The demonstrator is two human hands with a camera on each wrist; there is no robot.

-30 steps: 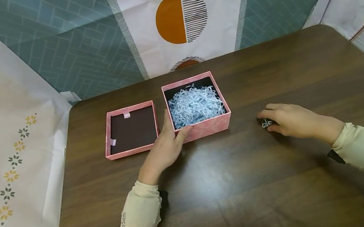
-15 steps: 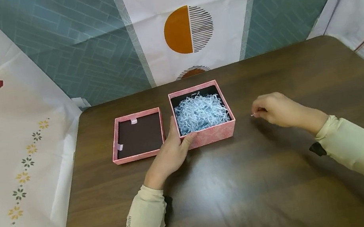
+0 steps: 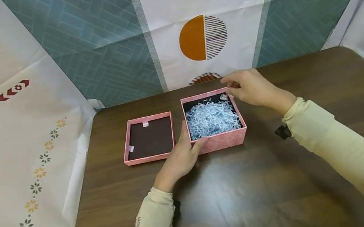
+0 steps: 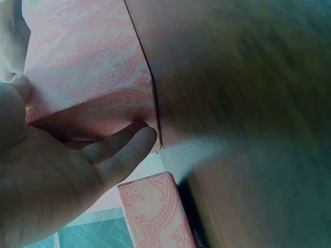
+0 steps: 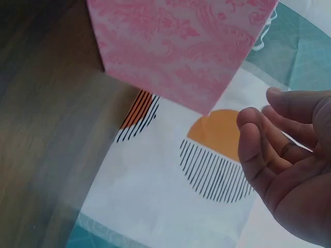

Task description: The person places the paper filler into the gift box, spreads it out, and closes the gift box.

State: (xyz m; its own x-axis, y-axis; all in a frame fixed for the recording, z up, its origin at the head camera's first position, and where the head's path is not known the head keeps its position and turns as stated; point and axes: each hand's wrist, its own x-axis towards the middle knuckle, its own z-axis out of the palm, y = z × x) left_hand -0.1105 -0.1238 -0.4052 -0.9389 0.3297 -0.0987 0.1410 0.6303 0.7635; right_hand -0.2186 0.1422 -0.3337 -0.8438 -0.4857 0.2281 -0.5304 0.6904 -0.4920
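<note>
A pink patterned box [image 3: 224, 141], black inside, stands on the table, filled with light-blue shredded paper [image 3: 211, 118]. My left hand [image 3: 180, 160] holds its near left corner, thumb at the front and fingers along the left side; the left wrist view shows these fingers [image 4: 126, 155] against the pink wall. Above the far right corner is my right hand [image 3: 251, 87], fingers bent. A small pale, glinting thing [image 3: 224, 97] lies in that corner of the box, just under the fingertips. In the right wrist view, the thumb and fingers [image 5: 251, 142] stand apart with nothing between them.
Left of the box, a shallow pink lid [image 3: 151, 159] lies with its dark inside up and two pale ribbon tabs showing. The brown wooden table [image 3: 245, 191] runs back to a patterned cloth [image 3: 115, 60]; another printed cloth [image 3: 44, 132] hangs at the left.
My right hand has moved from the table right of the box, where it pinched the small thing, to the box's far right corner and let it go there. My left hand stays on the box.
</note>
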